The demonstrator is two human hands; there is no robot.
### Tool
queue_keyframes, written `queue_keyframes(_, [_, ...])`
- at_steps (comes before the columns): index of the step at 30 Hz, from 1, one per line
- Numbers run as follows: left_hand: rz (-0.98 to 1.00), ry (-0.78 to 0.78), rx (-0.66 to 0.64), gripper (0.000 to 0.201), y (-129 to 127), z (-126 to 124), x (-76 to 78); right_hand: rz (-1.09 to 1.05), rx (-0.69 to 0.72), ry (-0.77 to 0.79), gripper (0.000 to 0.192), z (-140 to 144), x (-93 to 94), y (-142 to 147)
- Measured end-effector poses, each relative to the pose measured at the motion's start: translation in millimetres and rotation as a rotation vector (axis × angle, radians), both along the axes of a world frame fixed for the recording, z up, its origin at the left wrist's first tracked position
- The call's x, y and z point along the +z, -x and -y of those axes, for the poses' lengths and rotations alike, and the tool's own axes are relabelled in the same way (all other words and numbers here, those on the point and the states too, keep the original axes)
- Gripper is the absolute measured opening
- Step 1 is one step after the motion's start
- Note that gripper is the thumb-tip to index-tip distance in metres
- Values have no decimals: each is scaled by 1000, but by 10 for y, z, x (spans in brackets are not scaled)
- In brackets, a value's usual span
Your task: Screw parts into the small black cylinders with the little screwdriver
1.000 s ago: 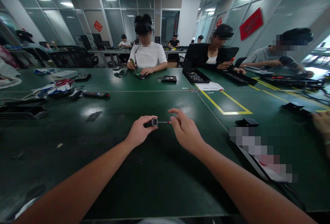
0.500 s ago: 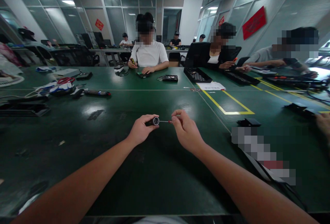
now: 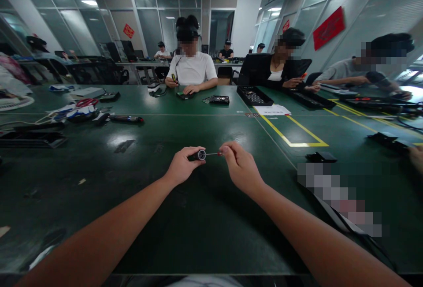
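Note:
My left hand [image 3: 180,164] is closed around a short dark cylinder [image 3: 201,155] with a light ring at its round end, which faces me. Thumb and fingers pinch it from below and above. In my right hand [image 3: 243,165] is a thin screwdriver [image 3: 213,154] with a red part by the fingertips; most of its handle is hidden. Its slim metal shaft points left, and the tip reaches the cylinder's side. Whether the tip sits in a screw is too small to tell. Both hands are above the green table [image 3: 198,229].
At left lie a dark pen-like tool [image 3: 126,119], red-handled scissors or pliers [image 3: 86,103] and a black tray [image 3: 31,139]. Black trays [image 3: 254,96] stand farther back near a paper sheet [image 3: 272,110]. A black bracket [image 3: 321,157] lies at right. Co-workers [image 3: 194,68] sit across the table.
The view has shifted very slightly. My hands keep the same hold on the cylinder and the screwdriver, with hardly any movement.

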State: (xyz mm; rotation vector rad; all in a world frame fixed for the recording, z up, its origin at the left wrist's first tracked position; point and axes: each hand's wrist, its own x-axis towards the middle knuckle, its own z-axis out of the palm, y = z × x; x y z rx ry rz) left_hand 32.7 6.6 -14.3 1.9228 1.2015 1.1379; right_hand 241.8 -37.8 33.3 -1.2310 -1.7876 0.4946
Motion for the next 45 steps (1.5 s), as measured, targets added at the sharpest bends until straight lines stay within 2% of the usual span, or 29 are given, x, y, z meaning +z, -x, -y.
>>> queue_keyframes(3, [32,10,15,41,1,-13,-3,-17,5,-17,17,-22,-34,4])
queue_keyframes(10, [26,11,10,40,-13,23,45,-135,-49,-34,18,-72,-89,-19])
queue_keyframes(16, [19,17,11,41,-4,25,42,-135,29,51,27,-70,-96,-30])
queue_keyframes(21, [-30,2,-12,41,6,16,28,-107,11,-4,28,-58,-71,-40])
queue_keyframes(26, [-32,-12,-18,42,5,16,21,-241,60,16,23,-57,-122,-17])
queue_keyframes(31, [-81,-51,-25,42,-4,39,57,-433,33,121,26,-133,-145,24])
queue_keyframes(34, [-147,-166,-62,38,0,48,100,-719,15,335,28,-232,-159,-14])
queue_keyframes(36, [-174,-209,-73,36,7,48,116,-810,87,520,30,-290,-177,-51])
queue_keyframes(37, [-176,-208,-68,37,10,48,119,-833,102,550,30,-307,-185,-65])
queue_keyframes(39, [-172,-178,-47,38,15,48,116,-859,97,523,29,-316,-195,-73])
queue_keyframes(45, [-173,-131,0,41,4,62,117,-845,26,312,31,-251,-186,-12])
